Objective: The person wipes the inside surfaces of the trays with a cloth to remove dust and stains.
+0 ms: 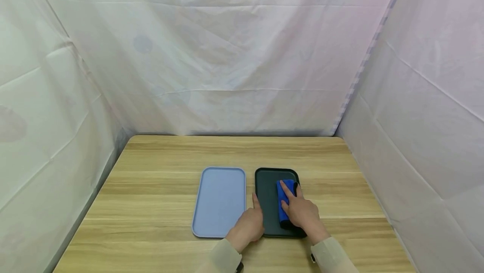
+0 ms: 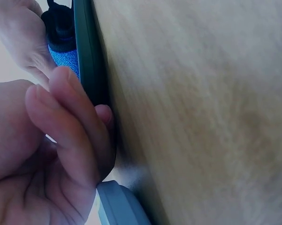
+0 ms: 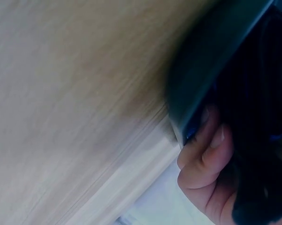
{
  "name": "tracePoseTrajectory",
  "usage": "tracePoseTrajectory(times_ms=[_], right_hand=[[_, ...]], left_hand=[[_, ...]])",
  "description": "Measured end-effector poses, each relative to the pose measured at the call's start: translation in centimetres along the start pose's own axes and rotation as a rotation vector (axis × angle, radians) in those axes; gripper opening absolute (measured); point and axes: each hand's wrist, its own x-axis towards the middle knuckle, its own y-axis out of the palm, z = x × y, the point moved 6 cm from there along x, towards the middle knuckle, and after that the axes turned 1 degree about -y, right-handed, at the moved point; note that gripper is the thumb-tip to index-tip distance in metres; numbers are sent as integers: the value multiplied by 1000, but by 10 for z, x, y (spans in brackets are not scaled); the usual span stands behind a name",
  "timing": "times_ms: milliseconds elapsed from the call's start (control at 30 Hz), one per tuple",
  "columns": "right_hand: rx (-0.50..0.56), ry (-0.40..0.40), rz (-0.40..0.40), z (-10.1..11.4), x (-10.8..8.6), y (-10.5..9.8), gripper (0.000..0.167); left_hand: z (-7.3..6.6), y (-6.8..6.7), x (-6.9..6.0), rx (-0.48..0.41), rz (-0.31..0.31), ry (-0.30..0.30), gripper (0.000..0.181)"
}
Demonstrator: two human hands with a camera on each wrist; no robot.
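A folded blue cloth (image 1: 282,216) with black edging lies on the right part of a dark green tray (image 1: 266,182). My right hand (image 1: 304,213) holds the cloth from above, index finger stretched along it. In the right wrist view, other fingers (image 3: 209,157) curl against the dark cloth (image 3: 258,93) near the tray's rim. My left hand (image 1: 251,224) rests at the tray's left rim, with its index finger extended along that edge. Its remaining fingers (image 2: 72,129) bend loosely in the left wrist view, with nothing visible in them. The left thumb's contact is hidden.
A light blue tray (image 1: 220,201) lies just left of the dark one, a narrow gap between them. Both are on a wood-grain table (image 1: 159,189). White sheeting (image 1: 227,54) hangs behind and on both sides.
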Motion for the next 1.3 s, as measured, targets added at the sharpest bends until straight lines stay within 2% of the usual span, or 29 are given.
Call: tracePoseTrajectory(times_ms=[533, 1300], right_hand=[[24, -2, 46, -2, 8, -2, 69], [51, 8, 75, 1, 29, -11, 68]], left_hand=[[3, 4, 4, 0, 28, -1, 108], [1, -1, 2, 19, 11, 36, 108]])
